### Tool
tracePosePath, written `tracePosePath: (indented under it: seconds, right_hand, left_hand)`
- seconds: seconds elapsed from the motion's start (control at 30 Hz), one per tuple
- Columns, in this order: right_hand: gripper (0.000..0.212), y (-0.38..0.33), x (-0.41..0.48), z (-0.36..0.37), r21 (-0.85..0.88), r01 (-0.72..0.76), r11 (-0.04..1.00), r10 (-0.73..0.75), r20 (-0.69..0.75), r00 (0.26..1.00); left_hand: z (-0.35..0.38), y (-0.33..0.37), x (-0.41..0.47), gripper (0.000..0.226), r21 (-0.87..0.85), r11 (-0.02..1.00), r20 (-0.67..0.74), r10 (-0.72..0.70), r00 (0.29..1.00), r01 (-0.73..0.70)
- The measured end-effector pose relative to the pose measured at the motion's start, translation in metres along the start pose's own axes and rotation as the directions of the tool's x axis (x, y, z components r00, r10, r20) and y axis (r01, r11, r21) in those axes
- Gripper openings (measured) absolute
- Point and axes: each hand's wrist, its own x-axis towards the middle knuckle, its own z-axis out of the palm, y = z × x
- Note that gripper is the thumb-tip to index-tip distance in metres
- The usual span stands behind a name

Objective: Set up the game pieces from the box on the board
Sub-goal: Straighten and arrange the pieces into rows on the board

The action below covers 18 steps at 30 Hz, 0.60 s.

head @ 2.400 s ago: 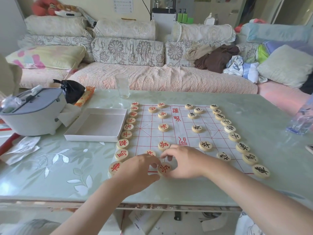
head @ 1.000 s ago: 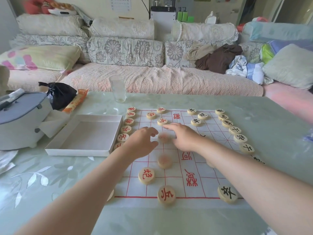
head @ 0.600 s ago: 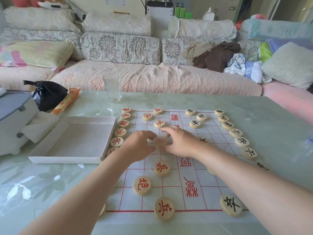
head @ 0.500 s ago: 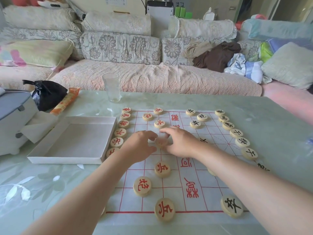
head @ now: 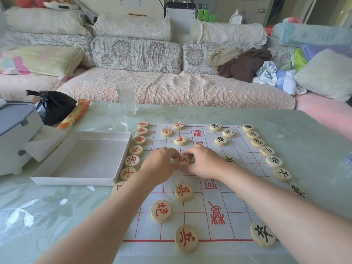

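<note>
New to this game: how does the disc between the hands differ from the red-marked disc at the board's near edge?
Left hand and right hand hold the disc between the hands; the near-edge disc lies untouched. The first sits in the board's middle, the second on its border line. Both are pale, red-marked rounds.

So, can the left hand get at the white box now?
Probably yes, once it lets go of the red piece: the box lies just left of the left hand, with only a low row of pieces between.
</note>
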Motion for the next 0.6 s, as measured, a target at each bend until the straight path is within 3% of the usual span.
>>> tracePosePath:
  seconds: [0.13,0.23,0.47,0.6]
  right_hand:
    - [0.046,0.002,0.000,-0.006,0.051,-0.022,0.998,0.021,0.022,1.000]
    - [0.048,0.006,0.012,-0.019,0.164,-0.066,0.984,0.077,-0.061,0.995]
    - [0.047,0.013,0.050,-0.023,0.084,-0.070,0.994,0.079,-0.107,0.991]
    - [0.059,0.015,0.073,-0.012,0.106,-0.139,0.985,0.153,-0.138,0.979]
  left_hand:
    - [-0.003,0.000,0.000,0.048,-0.012,1.000,-0.001,-0.006,1.000,0.006]
    - [-0.016,-0.001,0.010,0.046,-0.051,0.998,-0.014,-0.034,0.999,0.033]
    - [-0.029,0.001,0.052,0.038,0.025,0.999,-0.008,-0.036,0.999,0.036]
    - [-0.021,-0.006,0.072,0.041,0.007,0.998,-0.002,-0.059,0.998,0.059]
